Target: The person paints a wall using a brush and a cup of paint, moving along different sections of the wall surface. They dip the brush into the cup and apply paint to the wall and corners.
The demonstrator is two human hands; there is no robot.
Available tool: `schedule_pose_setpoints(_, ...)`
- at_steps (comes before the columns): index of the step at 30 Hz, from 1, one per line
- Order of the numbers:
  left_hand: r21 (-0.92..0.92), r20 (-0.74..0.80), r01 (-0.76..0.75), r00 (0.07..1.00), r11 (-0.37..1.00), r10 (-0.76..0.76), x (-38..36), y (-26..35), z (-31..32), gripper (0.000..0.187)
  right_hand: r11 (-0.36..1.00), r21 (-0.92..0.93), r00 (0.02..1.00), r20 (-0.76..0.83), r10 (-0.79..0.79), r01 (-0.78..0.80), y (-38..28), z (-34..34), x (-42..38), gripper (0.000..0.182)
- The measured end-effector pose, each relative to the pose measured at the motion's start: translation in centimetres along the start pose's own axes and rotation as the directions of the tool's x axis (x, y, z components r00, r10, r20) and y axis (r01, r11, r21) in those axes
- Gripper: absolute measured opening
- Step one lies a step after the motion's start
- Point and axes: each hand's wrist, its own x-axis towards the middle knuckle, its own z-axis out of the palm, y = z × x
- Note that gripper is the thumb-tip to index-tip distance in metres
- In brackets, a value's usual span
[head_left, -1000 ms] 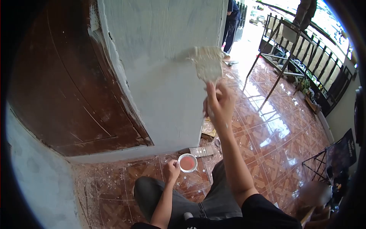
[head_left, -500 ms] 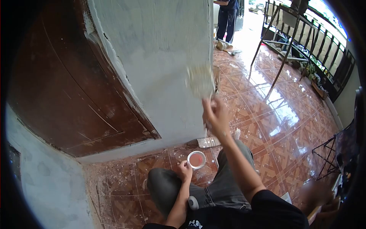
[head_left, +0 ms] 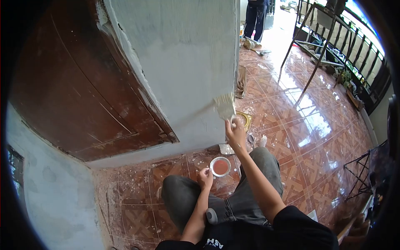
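My right hand point(head_left: 236, 135) is closed round the handle of a wide paintbrush point(head_left: 225, 107). Its pale, paint-coated bristles point up and left, close against the lower right part of the grey-white wall point(head_left: 187, 79). Lower down, my left hand point(head_left: 205, 178) pinches the edge of a small round tub point(head_left: 220, 166) with a whitish rim and a reddish inside. The tub is held in front of my bent knees, over the tiled floor.
A brown wooden door point(head_left: 71, 91) stands left of the wall. Past the wall's edge, a yellow ring-shaped object point(head_left: 248, 121) lies on the paint-spotted tile floor point(head_left: 287, 125). A person's legs point(head_left: 254, 20) show at the back, with a metal stand point(head_left: 313, 62) at right.
My right hand has brought the brush down from higher on the wall, and the brush now shows sharper. The tub has shifted slightly up and right in view, as the view itself moved a little.
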Motion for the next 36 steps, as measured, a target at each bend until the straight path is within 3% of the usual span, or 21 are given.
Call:
schedule_pose_setpoints(1,0.043,-0.012,0.008,1.0,0.999,-0.007,0.0,-0.3,0.0,0.018,0.992,-0.121,0.999,-0.01,-0.037,0.035,-0.1,-0.7,-0.5,0.025)
schedule_pose_setpoints(4,0.085,-0.023,0.025,0.999,0.996,-0.023,-0.1,-1.2,0.1,0.018,0.969,-0.217,0.993,0.025,-0.113,0.116,-3.4,-4.7,-2.2,0.023)
schedule_pose_setpoints(5,0.091,-0.022,0.029,0.999,0.995,-0.027,0.1,-1.1,0.3,0.017,0.966,-0.227,0.992,0.024,-0.122,0.124,-4.6,-5.6,-2.2,0.023)
schedule_pose_setpoints(7,0.096,-0.021,0.013,1.0,0.995,-0.012,0.2,-0.7,0.2,0.019,0.92,-0.275,0.953,-0.04,-0.299,0.278,-7.1,-7.4,-1.9,0.022)
schedule_pose_setpoints(11,0.049,-0.042,0.038,0.998,0.998,-0.036,0.5,-1.3,0.2,0.018,0.895,-0.287,0.93,-0.033,-0.366,0.342,-12.7,-9.4,-1.2,0.025)
schedule_pose_setpoints(13,0.028,-0.044,0.041,0.998,0.999,-0.04,0.6,-1.1,0.3,0.018,0.745,-0.316,0.724,-0.205,-0.658,0.587,-13.6,-9.0,-0.1,0.027)
schedule_pose_setpoints(16,0.068,-0.031,0.009,1.0,0.998,-0.007,0.4,-0.7,0.3,0.018,0.772,-0.281,0.732,-0.252,-0.632,0.57,-14.7,-7.6,1.3,0.028)
schedule_pose_setpoints(18,0.099,-0.021,-0.01,1.0,0.995,0.012,0.3,-0.4,0.1,0.018,0.662,-0.32,0.586,-0.307,-0.75,0.678,-14.1,-5.3,2.9,0.027)
schedule_pose_setpoints(22,0.078,-0.039,-0.008,0.999,0.997,0.011,0.5,-0.5,0.1,0.017,0.737,-0.319,0.7,-0.243,-0.672,0.597,-10.1,-1.3,3.9,0.034)
schedule_pose_setpoints(24,0.09,-0.039,-0.006,0.999,0.996,0.009,0.4,-0.1,0.0,0.017,0.731,-0.324,0.693,-0.246,-0.678,0.601,-9.0,-1.0,2.8,0.031)
schedule_pose_setpoints(26,0.103,-0.041,0.007,0.999,0.995,-0.003,0.2,0.5,-0.2,0.016,0.769,-0.324,0.769,-0.161,-0.619,0.551,-8.0,-1.2,1.8,0.024)
schedule_pose_setpoints(28,0.106,-0.038,0.008,0.999,0.994,-0.004,0.2,-0.4,0.1,0.016,0.766,-0.345,0.776,-0.142,-0.614,0.543,-8.4,-2.6,0.8,0.017)
schedule_pose_setpoints(30,0.1,-0.048,0.001,0.999,0.995,0.003,0.6,-0.9,0.6,0.016,0.867,-0.234,0.878,-0.088,-0.47,0.441,-10.7,-4.8,-0.2,0.015)
schedule_pose_setpoints(33,0.132,-0.053,-0.025,0.998,0.991,0.032,0.5,-0.9,0.7,0.015,0.76,-0.232,0.694,-0.311,-0.649,0.607,-14.7,-6.3,1.2,0.013)
schedule_pose_setpoints(36,0.107,-0.048,0.002,0.999,0.994,0.003,0.2,-0.4,0.5,0.015,0.73,-0.266,0.653,-0.328,-0.683,0.63,-15.7,-5.9,4.4,0.014)
